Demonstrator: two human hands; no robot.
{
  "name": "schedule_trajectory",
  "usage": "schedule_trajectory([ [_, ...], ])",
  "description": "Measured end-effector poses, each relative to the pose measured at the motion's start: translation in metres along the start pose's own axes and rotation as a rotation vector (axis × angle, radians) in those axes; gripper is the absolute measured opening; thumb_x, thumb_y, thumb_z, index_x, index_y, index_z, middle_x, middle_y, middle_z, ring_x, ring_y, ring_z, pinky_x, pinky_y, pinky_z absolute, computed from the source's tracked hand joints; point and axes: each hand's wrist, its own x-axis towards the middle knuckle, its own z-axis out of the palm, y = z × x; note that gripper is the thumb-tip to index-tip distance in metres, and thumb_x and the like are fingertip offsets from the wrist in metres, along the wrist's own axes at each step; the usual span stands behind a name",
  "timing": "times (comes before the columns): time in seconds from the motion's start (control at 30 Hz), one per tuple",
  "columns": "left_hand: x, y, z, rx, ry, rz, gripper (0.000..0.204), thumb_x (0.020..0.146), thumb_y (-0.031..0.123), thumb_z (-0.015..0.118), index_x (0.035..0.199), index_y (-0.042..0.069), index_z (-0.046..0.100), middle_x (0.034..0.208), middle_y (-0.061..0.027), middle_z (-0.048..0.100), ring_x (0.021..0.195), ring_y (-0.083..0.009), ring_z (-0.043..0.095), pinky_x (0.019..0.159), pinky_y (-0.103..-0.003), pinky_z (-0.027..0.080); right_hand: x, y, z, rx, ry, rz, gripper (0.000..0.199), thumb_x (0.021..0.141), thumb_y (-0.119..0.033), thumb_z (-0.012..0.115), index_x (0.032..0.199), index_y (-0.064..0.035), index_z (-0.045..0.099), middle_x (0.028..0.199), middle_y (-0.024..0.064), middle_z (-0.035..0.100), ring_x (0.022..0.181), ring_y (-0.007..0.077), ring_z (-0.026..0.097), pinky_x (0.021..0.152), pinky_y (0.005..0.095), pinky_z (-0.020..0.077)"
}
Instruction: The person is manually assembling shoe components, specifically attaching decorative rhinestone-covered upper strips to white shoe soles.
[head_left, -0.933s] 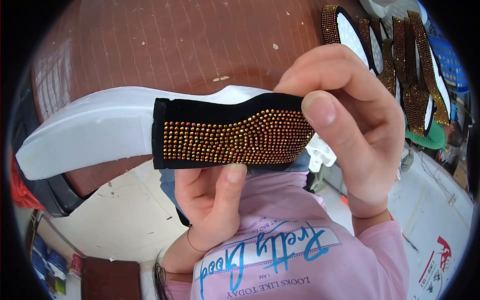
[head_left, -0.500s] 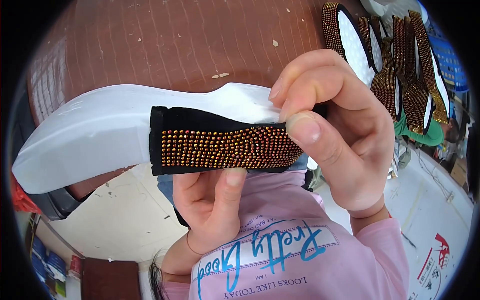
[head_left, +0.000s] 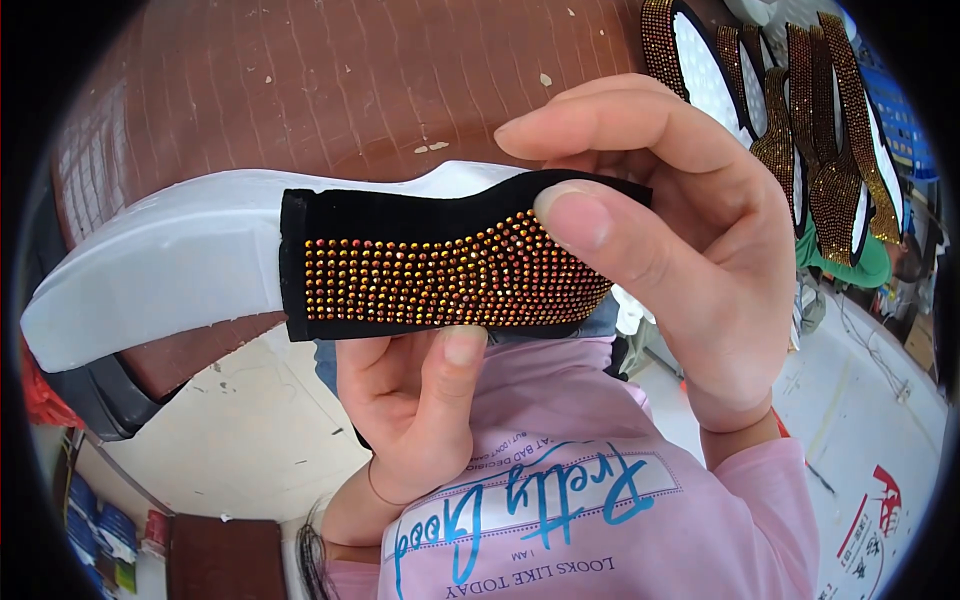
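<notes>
The right hand (head_left: 690, 250) pinches a black fabric strip studded with gold beads (head_left: 440, 270) against a white foam shoe sole (head_left: 150, 270), which the left hand (head_left: 410, 400) grips from below, above the brown desk's (head_left: 300, 80) near edge.

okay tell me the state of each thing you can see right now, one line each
Black studded strip: held flat against the white sole, pinched at both hands.
White sole: held up, partly covered by the strip.
Left hand: thumb pressing the strip's lower edge.
Right hand: pinching the strip's end.
Studded pieces: lying on the brown table.
</notes>
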Motion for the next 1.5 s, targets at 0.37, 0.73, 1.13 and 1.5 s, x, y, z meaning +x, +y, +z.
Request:
schedule_trajectory([
  [0.37,0.001,0.002,-0.009,-0.019,-0.024,-0.011,0.045,0.088,-0.004,0.056,0.13,0.001,0.041,0.125,-0.0142,0.054,0.111,-0.0209,0.055,0.101,-0.034,0.041,0.002,0.03,-0.001,-0.23,0.019,-0.564,0.026,0.077,0.004,0.062,0.102,0.0025,0.062,0.116,0.0169,0.055,0.102,0.0218,0.054,0.089,0.0284,0.0437],
  [0.73,0.0,0.001,-0.011,0.002,-0.013,-0.013,0.046,0.087,-0.004,0.056,0.13,0.002,0.041,0.125,-0.0134,0.054,0.11,-0.0202,0.055,0.1,-0.035,0.041,-0.002,0.03,-0.003,-0.255,-0.052,-0.449,0.025,0.073,0.004,0.064,0.098,0.0014,0.062,0.117,0.0185,0.053,0.104,0.0242,0.054,0.093,0.0332,0.0445],
  [1.13,-0.001,0.001,-0.011,0.017,-0.022,-0.019,0.047,0.087,-0.005,0.056,0.131,0.002,0.041,0.124,-0.013,0.054,0.111,-0.0199,0.054,0.1,-0.034,0.041,0.0,0.027,-0.005,-0.206,-0.108,-0.413,0.028,0.072,0.005,0.064,0.1,0.0021,0.063,0.117,0.0185,0.053,0.105,0.0243,0.053,0.093,0.0317,0.0425],
  [1.5,-0.001,0.001,-0.012,0.016,-0.032,-0.019,0.047,0.087,-0.004,0.055,0.131,0.002,0.041,0.125,-0.0135,0.054,0.111,-0.0201,0.054,0.1,-0.034,0.04,-0.001,0.026,0.003,-0.139,-0.009,-0.395,0.033,0.07,0.001,0.066,0.103,0.0028,0.063,0.12,0.019,0.053,0.107,0.0259,0.053,0.094,0.0321,0.0414],
])
